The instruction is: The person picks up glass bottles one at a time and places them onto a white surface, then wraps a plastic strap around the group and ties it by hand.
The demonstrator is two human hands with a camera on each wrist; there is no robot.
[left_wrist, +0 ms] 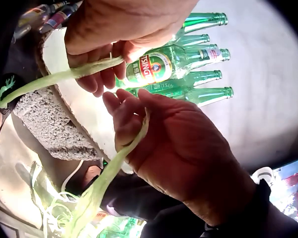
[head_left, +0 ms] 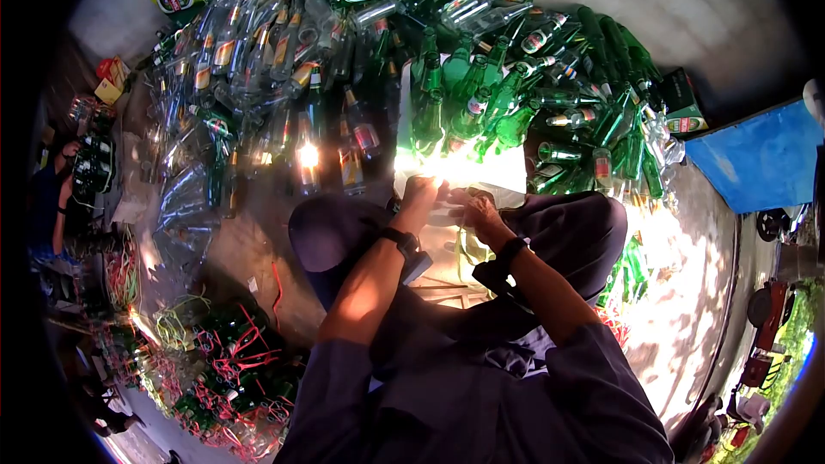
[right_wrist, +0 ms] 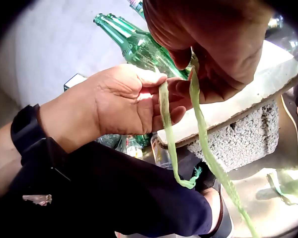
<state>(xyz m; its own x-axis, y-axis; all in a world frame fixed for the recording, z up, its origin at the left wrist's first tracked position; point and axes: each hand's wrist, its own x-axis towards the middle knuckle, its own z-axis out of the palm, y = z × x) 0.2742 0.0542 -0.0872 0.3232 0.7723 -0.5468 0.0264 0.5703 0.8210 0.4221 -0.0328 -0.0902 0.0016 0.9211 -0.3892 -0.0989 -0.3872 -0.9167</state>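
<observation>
Both hands meet over the near edge of a white board [head_left: 507, 176]. My left hand [head_left: 419, 196] pinches a pale green plastic strip [left_wrist: 44, 80] between thumb and fingers. Its short end hangs down to a frayed, knotted teal tip [right_wrist: 191, 181]. Close beside it, my right hand [head_left: 483, 213] pinches another length of pale green strip [right_wrist: 208, 144], which trails toward the floor. The fingertips of the two hands almost meet, and parts of the fingers are hidden. Just beyond them, several green beer bottles [head_left: 468, 112] are grouped on the board; one shows a red and white label [left_wrist: 151, 69].
A rough grey block [right_wrist: 248, 134] supports the board. Heaped clear bottles [head_left: 232, 43] and green bottles [head_left: 614, 43] surround it against the wall. Red-strapped bottles [head_left: 236, 352] lie at lower left. A loose tangle of strips [left_wrist: 64, 210] lies near the legs. Another person [head_left: 56, 198] is at far left.
</observation>
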